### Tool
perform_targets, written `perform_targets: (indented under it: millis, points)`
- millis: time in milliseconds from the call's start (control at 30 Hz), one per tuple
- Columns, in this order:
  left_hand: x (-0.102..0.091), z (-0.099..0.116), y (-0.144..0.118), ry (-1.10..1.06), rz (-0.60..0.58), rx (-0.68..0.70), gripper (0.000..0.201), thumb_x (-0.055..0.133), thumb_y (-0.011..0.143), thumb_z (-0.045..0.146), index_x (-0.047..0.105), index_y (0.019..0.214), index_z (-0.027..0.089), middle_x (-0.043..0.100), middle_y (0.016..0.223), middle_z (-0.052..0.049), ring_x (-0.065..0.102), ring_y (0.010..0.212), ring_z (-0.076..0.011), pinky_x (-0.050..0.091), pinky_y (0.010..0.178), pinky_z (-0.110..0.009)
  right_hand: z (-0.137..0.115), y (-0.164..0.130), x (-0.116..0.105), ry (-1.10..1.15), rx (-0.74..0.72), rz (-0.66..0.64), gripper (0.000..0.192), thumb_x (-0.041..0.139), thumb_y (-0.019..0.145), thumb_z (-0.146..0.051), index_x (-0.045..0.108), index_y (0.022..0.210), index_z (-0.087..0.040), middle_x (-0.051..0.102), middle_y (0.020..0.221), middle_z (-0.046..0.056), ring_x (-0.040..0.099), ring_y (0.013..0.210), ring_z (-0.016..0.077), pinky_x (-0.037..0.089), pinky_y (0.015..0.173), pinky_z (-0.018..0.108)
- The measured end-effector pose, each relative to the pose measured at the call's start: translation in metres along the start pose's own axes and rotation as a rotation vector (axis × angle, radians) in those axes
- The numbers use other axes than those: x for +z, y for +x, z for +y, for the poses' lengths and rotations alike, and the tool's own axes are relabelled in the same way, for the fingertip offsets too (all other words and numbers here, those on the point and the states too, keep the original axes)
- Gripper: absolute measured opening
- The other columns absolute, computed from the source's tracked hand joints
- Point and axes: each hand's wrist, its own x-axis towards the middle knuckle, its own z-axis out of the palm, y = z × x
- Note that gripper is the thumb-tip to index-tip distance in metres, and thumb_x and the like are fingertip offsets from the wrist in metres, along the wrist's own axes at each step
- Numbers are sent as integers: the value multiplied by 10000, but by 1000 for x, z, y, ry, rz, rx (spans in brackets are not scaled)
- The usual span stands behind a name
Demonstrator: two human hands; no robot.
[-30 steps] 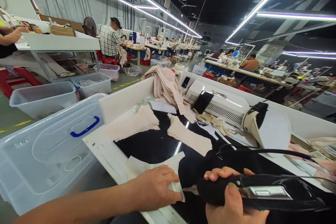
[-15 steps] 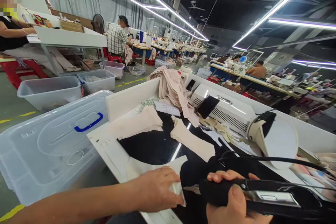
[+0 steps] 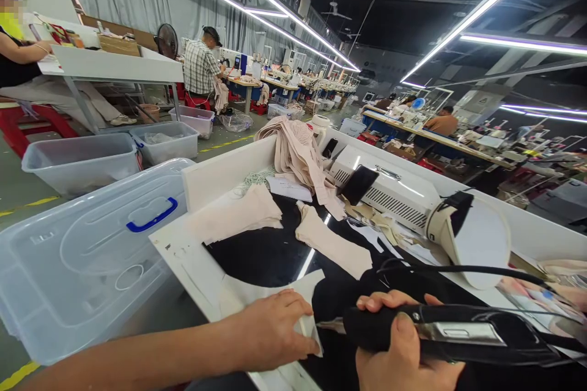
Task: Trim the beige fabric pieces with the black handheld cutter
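My left hand (image 3: 275,330) reaches in from the lower left, fingers and thumb closed over the edge of a pale fabric piece (image 3: 308,284) at the table's near edge. Wrapped round a black hand-held tool (image 3: 468,333) is my right hand (image 3: 398,357), its thumb on top. The tool has a silver plate on its side, cables at its right end and a narrow metal tip pointing left, close to the pale piece. Beyond my hands, another cut fabric piece (image 3: 337,244) and a stack of cut pieces (image 3: 236,217) lie on the black tabletop (image 3: 275,256).
Raised white walls (image 3: 229,165) edge the table. A draped fabric bundle (image 3: 296,146), a white vented machine (image 3: 389,183) and a phone (image 3: 360,184) sit along the back. A lidded plastic bin (image 3: 92,244) stands left. People work at sewing tables behind.
The whole view has shifted slightly. The tool has tilted a little, and its metal tip shows more clearly near the pale piece. My left hand stays on the piece.
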Motion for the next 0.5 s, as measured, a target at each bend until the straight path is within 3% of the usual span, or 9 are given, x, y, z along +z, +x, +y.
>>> perform_targets:
  millis: [333, 500]
  points:
    - [2, -2, -1, 6, 42, 6, 159, 650, 1008, 308, 759, 1123, 301, 603, 1260, -123, 617, 1145, -242, 492, 1090, -411, 3, 0, 2, -2, -1, -24, 483, 820, 721, -232, 595, 1146, -281, 655, 749, -63, 590, 578, 158, 587, 546, 328]
    - [5, 10, -3, 81, 81, -10, 142, 678, 978, 234, 731, 1105, 272, 618, 1214, -113, 613, 1116, -252, 522, 1012, -383, -1, -2, 1, -14, 2, -35, 464, 801, 720, -197, 592, 1128, -271, 661, 749, -60, 592, 577, 156, 589, 544, 333]
